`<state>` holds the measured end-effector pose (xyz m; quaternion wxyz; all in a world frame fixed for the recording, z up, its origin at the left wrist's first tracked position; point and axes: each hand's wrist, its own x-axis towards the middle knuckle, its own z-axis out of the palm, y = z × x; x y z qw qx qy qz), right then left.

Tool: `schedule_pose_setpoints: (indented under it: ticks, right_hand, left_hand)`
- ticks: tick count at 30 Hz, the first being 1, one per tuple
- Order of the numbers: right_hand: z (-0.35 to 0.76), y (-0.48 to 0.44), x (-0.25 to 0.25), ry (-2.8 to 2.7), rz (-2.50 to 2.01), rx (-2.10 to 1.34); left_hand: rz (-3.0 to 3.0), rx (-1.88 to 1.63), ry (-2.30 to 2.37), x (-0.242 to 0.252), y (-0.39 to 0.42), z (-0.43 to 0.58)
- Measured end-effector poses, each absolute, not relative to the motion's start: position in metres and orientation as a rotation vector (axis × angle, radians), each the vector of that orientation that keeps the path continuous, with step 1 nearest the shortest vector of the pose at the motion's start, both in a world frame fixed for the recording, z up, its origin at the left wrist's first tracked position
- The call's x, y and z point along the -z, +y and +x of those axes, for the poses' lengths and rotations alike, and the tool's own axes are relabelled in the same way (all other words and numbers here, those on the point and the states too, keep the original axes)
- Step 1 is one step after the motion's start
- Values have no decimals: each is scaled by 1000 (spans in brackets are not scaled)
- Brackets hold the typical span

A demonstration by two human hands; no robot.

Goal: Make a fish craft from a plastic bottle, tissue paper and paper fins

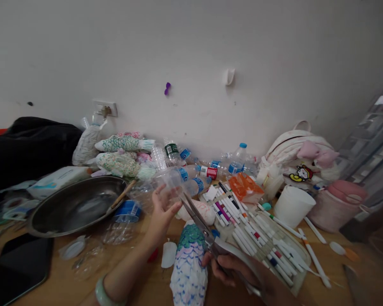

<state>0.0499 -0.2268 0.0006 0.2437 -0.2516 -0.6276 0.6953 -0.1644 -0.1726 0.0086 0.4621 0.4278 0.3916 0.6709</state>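
My right hand (225, 265) grips a pair of large scissors (207, 236) by the handles, with the blades pointing up and left. The blade tips reach a clear plastic piece (171, 180), which looks like part of a cut bottle. My left hand (162, 210), with a pale green bangle on its wrist, has its fingers and thumb around that piece; its exact edges are blurred. Below the blades lies a fish-shaped white craft (190, 267) painted with green, pink and blue scales. A white piece with orange-pink marks (199, 210) is partly behind the scissors.
On the left are a metal basin (79, 208) with a wooden-handled tool and a black tablet (19, 267). Painted fish (124, 144) and plastic bottles (238, 161) line the wall. Markers (252, 229), a white cup (293, 206) and a backpack (301, 148) are at right.
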Motion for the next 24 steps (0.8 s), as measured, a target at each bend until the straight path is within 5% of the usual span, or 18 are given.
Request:
schedule_pose_setpoints:
  ticks: [24]
  right_hand:
    - [60, -225, 3, -1818, -712, -1865]
  left_hand:
    - [1287, -1352, 762, -3, -177, -165]
